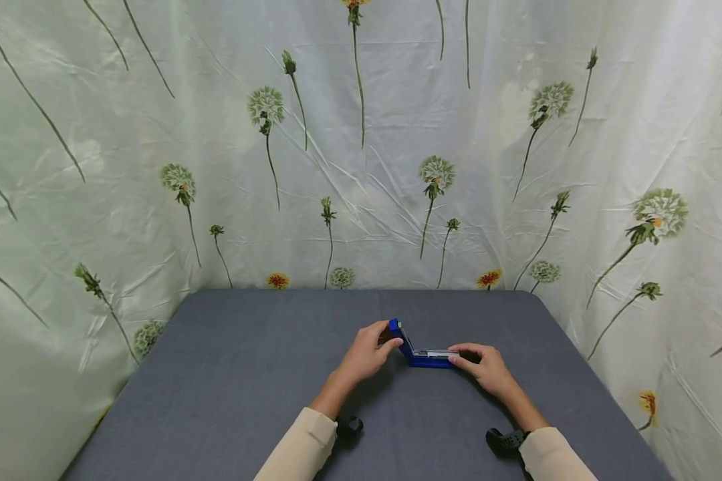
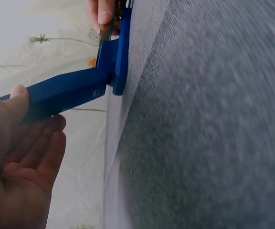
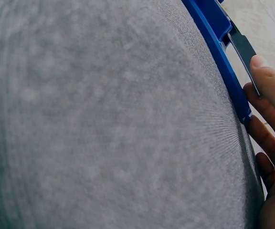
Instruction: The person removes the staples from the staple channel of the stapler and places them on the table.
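A blue stapler (image 1: 428, 363) stands on the grey table with its top arm swung up and its base lying flat. My left hand (image 1: 364, 353) holds the raised top arm (image 2: 66, 93) between thumb and fingers near its end. At the other end, my right hand (image 1: 489, 369) pinches the dark metal staple magazine (image 3: 243, 49) between thumb and index finger. In the right wrist view the magazine sits a little above the blue base (image 3: 223, 71), with a gap between them. Whether staples lie inside is too small to tell.
The grey cloth-covered table (image 1: 247, 374) stretches out on every side of the stapler. Behind it hangs a pale curtain (image 1: 385, 180) printed with dandelions. Black straps sit on both wrists, below the beige sleeves (image 1: 301, 444).
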Motion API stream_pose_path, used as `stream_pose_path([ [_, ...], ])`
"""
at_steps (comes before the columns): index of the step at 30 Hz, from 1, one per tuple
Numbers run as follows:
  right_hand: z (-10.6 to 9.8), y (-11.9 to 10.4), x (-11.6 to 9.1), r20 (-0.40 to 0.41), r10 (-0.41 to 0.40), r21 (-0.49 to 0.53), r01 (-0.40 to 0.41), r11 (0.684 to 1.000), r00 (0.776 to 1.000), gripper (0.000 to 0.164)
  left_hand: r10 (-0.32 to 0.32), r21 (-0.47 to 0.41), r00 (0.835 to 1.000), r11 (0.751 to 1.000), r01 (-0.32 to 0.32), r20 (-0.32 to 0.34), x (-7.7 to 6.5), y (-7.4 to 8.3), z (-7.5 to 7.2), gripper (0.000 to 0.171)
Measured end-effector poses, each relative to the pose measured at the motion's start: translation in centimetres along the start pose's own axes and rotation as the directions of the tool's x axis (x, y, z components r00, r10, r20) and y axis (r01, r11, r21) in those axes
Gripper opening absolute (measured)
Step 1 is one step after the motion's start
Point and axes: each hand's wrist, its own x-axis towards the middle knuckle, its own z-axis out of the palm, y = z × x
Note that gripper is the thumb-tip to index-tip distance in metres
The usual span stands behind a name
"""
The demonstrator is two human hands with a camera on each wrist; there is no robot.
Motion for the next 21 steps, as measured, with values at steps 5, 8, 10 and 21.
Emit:
stream_pose_path([
  [5, 0.0, -0.1, 0.0, 0.0, 0.01, -0.005, -0.01, 1.0, 1.0, 0.018, -0.034, -0.03, 0.999, 0.999, 0.034, 0.004, -0.4, -0.6, -0.6, 0.03],
  [8, 0.0, -0.2, 0.0, -0.003, 0.018, -0.013, -0.018, 1.0, 1.0, 0.018, -0.061, -0.051, 0.998, 0.997, 0.062, 0.021, -0.5, -1.0, -1.0, 0.027],
  [10, 0.0, -0.3, 0.0, -0.007, 0.023, -0.021, -0.023, 0.999, 1.0, 0.018, -0.079, -0.062, 0.996, 0.995, 0.081, 0.035, -0.6, -1.3, -1.3, 0.026],
  [21, -0.1, -0.1, 0.0, -0.006, 0.029, -0.005, -0.029, 1.0, 1.0, 0.019, -0.12, 0.068, 0.991, 0.991, 0.116, 0.06, -1.2, -2.6, -2.5, 0.03],
])
